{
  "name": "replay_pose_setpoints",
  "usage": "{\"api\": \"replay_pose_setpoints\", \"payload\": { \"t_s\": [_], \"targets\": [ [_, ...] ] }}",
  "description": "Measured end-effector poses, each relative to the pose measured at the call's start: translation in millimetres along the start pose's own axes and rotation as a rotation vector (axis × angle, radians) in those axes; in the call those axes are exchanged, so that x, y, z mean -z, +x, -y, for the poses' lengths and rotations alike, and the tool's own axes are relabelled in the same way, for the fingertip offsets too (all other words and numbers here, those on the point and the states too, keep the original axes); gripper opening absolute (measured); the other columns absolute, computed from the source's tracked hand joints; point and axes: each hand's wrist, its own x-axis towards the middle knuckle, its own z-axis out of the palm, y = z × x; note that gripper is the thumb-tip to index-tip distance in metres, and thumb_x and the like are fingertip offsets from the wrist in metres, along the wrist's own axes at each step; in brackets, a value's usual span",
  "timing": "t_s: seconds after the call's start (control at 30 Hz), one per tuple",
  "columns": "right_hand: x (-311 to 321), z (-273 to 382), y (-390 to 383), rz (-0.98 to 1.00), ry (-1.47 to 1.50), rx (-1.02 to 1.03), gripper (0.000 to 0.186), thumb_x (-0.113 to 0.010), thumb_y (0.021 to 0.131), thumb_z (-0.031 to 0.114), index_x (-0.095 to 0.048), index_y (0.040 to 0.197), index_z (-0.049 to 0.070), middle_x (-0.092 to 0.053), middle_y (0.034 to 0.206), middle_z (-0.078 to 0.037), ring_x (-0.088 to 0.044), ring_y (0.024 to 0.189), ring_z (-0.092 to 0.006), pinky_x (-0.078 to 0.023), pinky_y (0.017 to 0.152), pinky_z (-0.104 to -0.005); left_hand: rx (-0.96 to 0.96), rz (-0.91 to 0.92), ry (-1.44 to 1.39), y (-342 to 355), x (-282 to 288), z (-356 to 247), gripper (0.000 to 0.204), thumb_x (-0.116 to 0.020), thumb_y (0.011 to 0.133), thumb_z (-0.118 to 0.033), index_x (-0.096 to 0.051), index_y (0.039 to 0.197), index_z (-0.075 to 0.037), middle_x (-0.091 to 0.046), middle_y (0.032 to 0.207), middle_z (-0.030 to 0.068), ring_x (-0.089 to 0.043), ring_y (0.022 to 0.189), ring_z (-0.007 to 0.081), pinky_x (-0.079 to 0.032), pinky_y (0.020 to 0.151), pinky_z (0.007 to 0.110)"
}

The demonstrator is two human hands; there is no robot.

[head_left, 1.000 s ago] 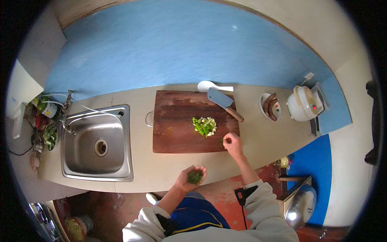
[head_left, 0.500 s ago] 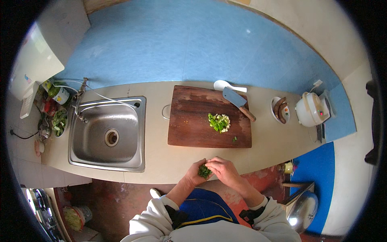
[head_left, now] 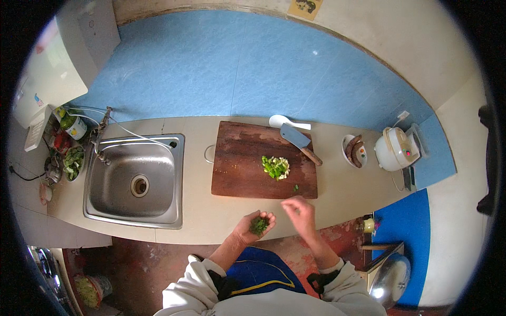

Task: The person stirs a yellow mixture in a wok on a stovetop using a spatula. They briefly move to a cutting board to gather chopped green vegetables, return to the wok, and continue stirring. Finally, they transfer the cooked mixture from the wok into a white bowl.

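Right hand (head_left: pixel 302 215): now lifted clear of the left hand (head_left: pixel 245 230), after meeting it half a second ago; hangs near the front edge of the bench (head_left: pixel 200 216), just short of the chopping board (head_left: pixel 226 181).
Right-hand fingers: bent inward, angled toward the board; too blurred to make out whether pinching anything.
Left-hand fingers: half curled and slightly parted, forming a cup with the palm up; not closed over the load.
Chopped greens (head_left: pixel 259 226): lie in the left palm as a small dark heap, uncovered again with the right hand apart; for now, borne by that palm alone.
Heap direction: points nowhere in particular; loose and roundish, with no clear long axis.
Palm direction: aims away from the body and somewhat rightward.
Green scrap (head_left: pixel 296 187): lies near the board's front edge, same spot as half a second ago; remains outside the heap.
Green-and-white pile (head_left: pixel 275 167): sits right of the board's middle, touched by neither hand.
Board axis: runs left to right along the bench.
Cleaver (head_left: pixel 296 136): slants over the board's back right part, handle pointing rightward and toward the person.
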Motion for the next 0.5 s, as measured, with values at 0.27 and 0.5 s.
{"api": "replay_pose_setpoints", "payload": {
  "t_s": [0.27, 0.5],
  "targets": [
    [3, -134, 48, -0.014, -0.385, -0.19, 0.024, -0.084, 0.081, 0.011, -0.065, 0.094, 0.003, -0.069, 0.095, -0.015, -0.069, 0.086, -0.0324, -0.054, 0.073, -0.0447, -0.136, -0.073, -0.015, -44, -25, -1, 0.026, -0.051, 0.107, -0.02, -0.061, 0.091, -0.001, -0.068, 0.114, 0.0164, -0.065, 0.114, 0.0327, -0.053, 0.108, 0.048],
    [-5, -157, 55, 0.114, -0.463, -0.139, 0.019, -0.078, 0.084, 0.017, -0.065, 0.085, 0.004, -0.07, 0.083, -0.018, -0.068, 0.081, -0.041, -0.053, 0.07, -0.051, -0.34, 0.036, -0.08, -153, -25, -2, 0.024, -0.054, 0.105, -0.017, -0.062, 0.09, -0.001, -0.064, 0.112, 0.0175, -0.062, 0.115, 0.0336, -0.053, 0.108, 0.048]
  ]
}}
